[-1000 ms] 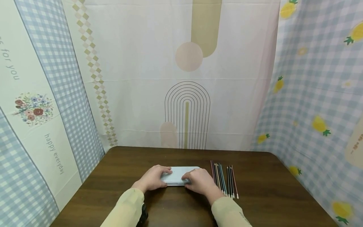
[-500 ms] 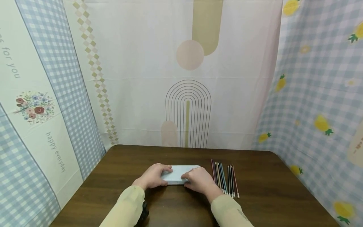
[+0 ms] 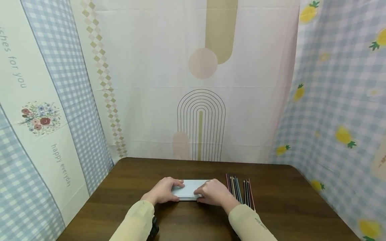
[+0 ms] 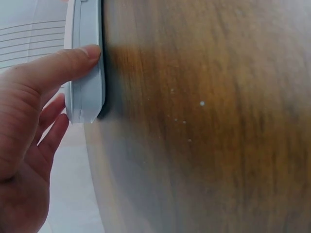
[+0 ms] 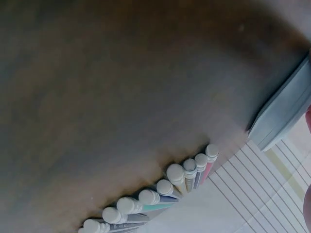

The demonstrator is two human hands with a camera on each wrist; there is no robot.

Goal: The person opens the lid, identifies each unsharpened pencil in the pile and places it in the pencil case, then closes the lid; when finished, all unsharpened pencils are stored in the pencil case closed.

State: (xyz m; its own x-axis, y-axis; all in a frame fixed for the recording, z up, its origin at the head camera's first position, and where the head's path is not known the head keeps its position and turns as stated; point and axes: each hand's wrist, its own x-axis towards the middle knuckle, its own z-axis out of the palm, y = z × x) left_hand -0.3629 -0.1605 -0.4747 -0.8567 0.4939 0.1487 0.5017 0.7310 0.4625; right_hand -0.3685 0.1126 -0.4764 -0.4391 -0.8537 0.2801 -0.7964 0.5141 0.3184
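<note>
A flat, pale blue-white case [image 3: 188, 190] lies on the brown table, closed as far as I can see. My left hand [image 3: 163, 190] grips its left end; in the left wrist view, the thumb [image 4: 80, 60] presses the near side of the case [image 4: 88, 99] and the other fingers are behind it. At the right end, my right hand [image 3: 215, 193] pinches the near edge, index finger on top and thumb at the front. Only bits of that hand show at the right edge of the right wrist view, beside the case [image 5: 279, 119].
Right of the case lie several pencils [image 3: 233, 186] in a row, with more pencils [image 3: 246, 192] after a small gap. Their white eraser ends [image 5: 129, 205] face the near side. The wooden table [image 3: 135, 174] ends at a patterned cloth [image 3: 144, 117].
The head view has tilted slightly up, so everything sits a little lower. Both hands keep nearly the same hold on the case, and the pencils lie where they were.
</note>
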